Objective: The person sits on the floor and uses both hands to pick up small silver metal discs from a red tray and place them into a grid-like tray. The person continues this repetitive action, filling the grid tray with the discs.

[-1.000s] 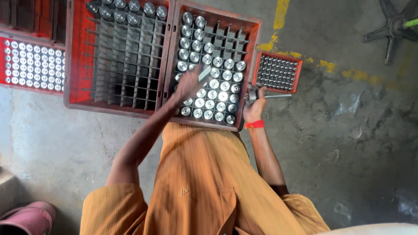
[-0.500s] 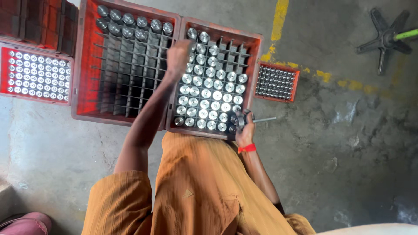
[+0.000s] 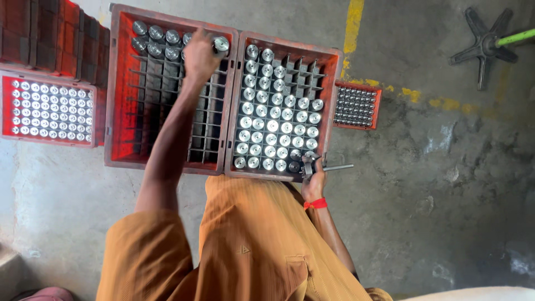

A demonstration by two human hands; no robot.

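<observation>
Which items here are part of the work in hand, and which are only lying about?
In use:
- left hand, placing a round metal part
- left crate, mostly empty
- right crate, mostly full
- right hand, holding a metal tool

Lying about:
- small red tray
- far-left tray
- stacked red crates
- chair base

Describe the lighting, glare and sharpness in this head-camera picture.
Head view: light is even, with bright glare on the metal cylinder tops in the right crate; the left hand is slightly blurred; the floor darkens toward the right edge.
</observation>
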